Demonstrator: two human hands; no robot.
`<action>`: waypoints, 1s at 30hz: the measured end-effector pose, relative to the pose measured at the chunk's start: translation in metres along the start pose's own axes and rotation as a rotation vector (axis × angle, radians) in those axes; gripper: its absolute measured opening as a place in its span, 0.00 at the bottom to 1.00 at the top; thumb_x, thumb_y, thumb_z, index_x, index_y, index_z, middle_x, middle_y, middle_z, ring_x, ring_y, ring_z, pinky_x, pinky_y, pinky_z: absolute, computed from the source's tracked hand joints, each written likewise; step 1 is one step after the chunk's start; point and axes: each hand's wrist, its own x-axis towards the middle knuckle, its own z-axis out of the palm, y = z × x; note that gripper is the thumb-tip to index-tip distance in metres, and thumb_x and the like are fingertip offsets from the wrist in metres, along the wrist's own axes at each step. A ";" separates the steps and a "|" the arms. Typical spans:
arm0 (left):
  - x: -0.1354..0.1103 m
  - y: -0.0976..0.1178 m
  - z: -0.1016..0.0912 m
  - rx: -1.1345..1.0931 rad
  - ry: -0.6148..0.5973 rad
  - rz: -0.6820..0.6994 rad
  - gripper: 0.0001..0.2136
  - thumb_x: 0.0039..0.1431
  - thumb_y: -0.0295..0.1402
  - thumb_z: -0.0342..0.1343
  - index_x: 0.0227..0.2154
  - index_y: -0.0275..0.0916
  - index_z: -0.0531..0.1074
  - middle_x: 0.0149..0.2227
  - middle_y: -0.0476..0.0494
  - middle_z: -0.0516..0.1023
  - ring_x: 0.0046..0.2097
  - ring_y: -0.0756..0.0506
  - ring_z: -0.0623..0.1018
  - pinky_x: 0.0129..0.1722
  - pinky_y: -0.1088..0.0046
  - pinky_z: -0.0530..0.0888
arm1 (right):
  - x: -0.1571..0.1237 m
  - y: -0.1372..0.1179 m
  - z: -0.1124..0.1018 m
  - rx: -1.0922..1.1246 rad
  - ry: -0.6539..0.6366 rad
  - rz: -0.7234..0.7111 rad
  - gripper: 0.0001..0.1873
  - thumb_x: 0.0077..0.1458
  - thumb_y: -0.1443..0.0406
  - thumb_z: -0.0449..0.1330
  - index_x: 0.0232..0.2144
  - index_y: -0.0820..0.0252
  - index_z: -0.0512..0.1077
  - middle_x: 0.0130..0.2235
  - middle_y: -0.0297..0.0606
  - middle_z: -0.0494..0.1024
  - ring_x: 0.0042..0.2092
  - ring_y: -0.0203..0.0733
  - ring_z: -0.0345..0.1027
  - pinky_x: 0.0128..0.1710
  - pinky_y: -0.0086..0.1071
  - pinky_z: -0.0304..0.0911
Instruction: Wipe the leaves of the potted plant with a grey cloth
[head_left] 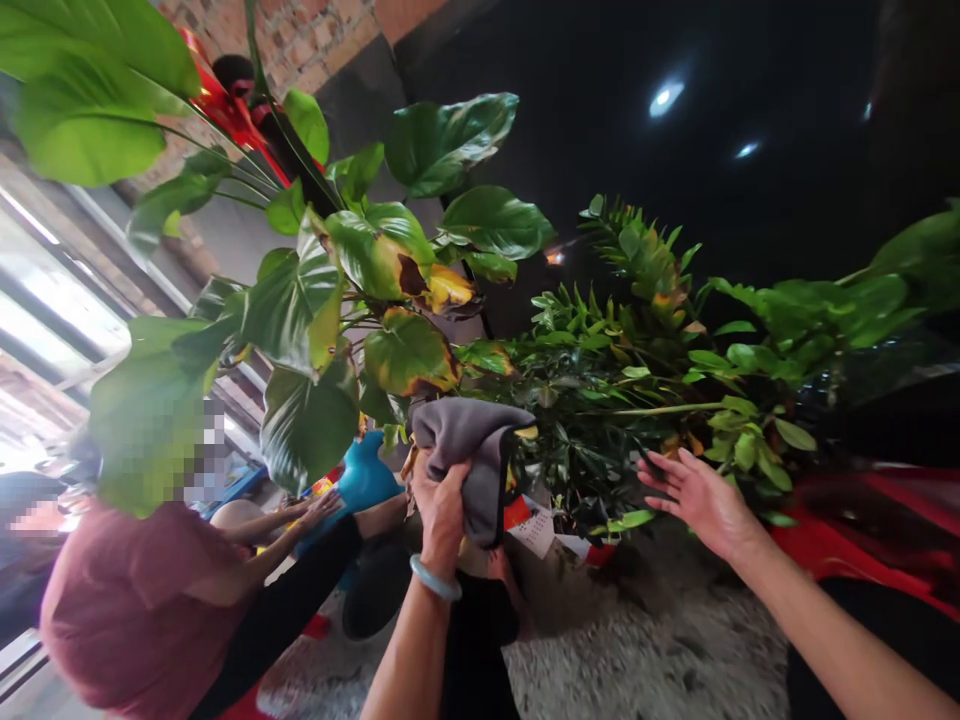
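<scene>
My left hand (441, 505), a pale bangle on its wrist, is closed around a grey cloth (472, 450) and holds it up under a yellowing leaf (409, 352) of a large-leaved plant (322, 270). My right hand (694, 495) is open with fingers spread, palm up. It reaches toward the stems of a bushy small-leaved plant (660, 370) and holds nothing.
A person in a maroon shirt (135, 600) stands at the lower left, hands near a blue pot (365, 478). A red surface (862, 530) lies at the right. Pale gravel-like ground (637, 650) is below. A brick wall (300, 30) rises behind.
</scene>
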 end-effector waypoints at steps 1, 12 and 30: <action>0.004 -0.001 0.005 -0.003 0.011 0.009 0.13 0.34 0.32 0.64 0.27 0.40 0.69 0.24 0.55 0.73 0.27 0.50 0.72 0.29 0.76 0.70 | 0.000 0.000 0.001 -0.002 0.002 0.001 0.14 0.60 0.60 0.53 0.37 0.57 0.78 0.43 0.47 0.84 0.43 0.50 0.77 0.35 0.38 0.71; -0.042 -0.025 0.003 -0.116 -0.243 -0.261 0.13 0.28 0.28 0.64 0.22 0.39 0.68 0.18 0.57 0.70 0.22 0.52 0.68 0.22 0.78 0.66 | -0.006 -0.004 0.005 -0.009 0.007 0.006 0.16 0.60 0.60 0.53 0.34 0.56 0.80 0.42 0.43 0.85 0.42 0.47 0.77 0.33 0.35 0.70; -0.037 -0.003 0.051 -0.234 -0.423 -0.296 0.17 0.31 0.29 0.63 0.32 0.38 0.76 0.31 0.50 0.80 0.33 0.45 0.76 0.37 0.70 0.72 | -0.006 -0.003 0.007 -0.002 0.014 -0.005 0.16 0.60 0.58 0.53 0.36 0.56 0.79 0.44 0.44 0.84 0.45 0.49 0.76 0.35 0.37 0.69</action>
